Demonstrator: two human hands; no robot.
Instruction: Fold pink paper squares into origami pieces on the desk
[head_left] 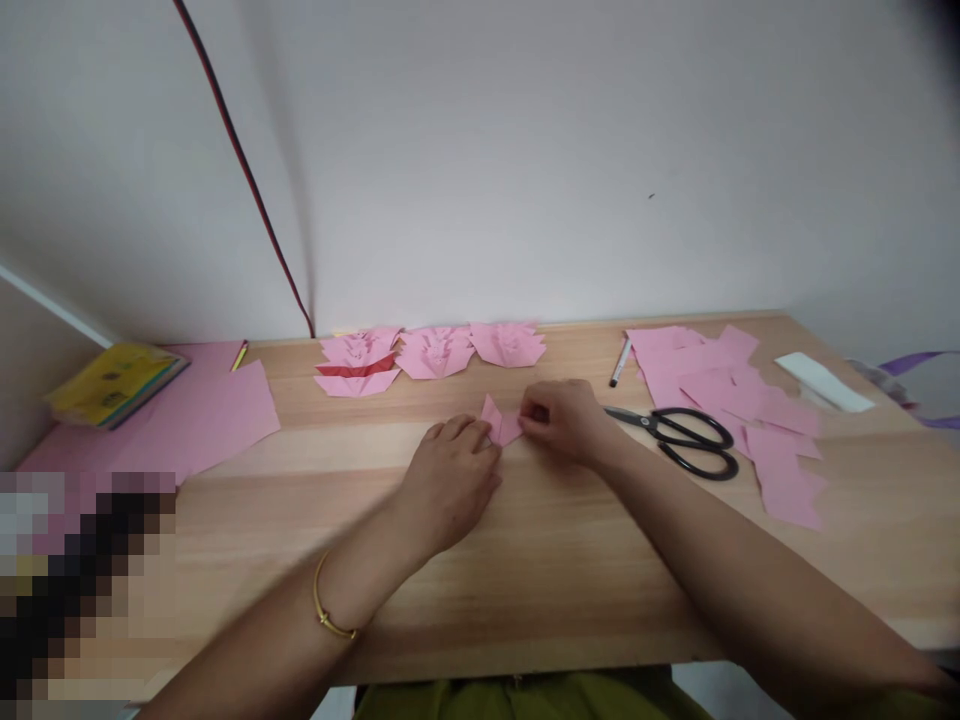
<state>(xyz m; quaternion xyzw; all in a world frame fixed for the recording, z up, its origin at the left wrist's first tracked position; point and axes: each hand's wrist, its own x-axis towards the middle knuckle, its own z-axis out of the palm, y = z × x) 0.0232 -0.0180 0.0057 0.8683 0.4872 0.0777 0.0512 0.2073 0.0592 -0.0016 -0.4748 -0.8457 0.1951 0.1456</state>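
Note:
Between my hands, just above or on the wooden table, is a small folded piece of pink paper (509, 428) with a pointed flap standing up on its left. My left hand (454, 478) has its fingers bent onto the paper's left side. At the right edge of the paper, my right hand (566, 420) pinches it between thumb and fingers. Black-handled scissors (694, 440) lie beside my right hand, their blades partly hidden behind it. Part of the paper is covered by my fingers.
Several folded pink paper shapes (436, 352) line the wall side, one with a red strip (356, 368). Pink scraps (720, 375), a marker (620, 362) and a white strip (823, 381) lie right. Left are large pink sheets (225, 415) and a yellow packet (116, 385).

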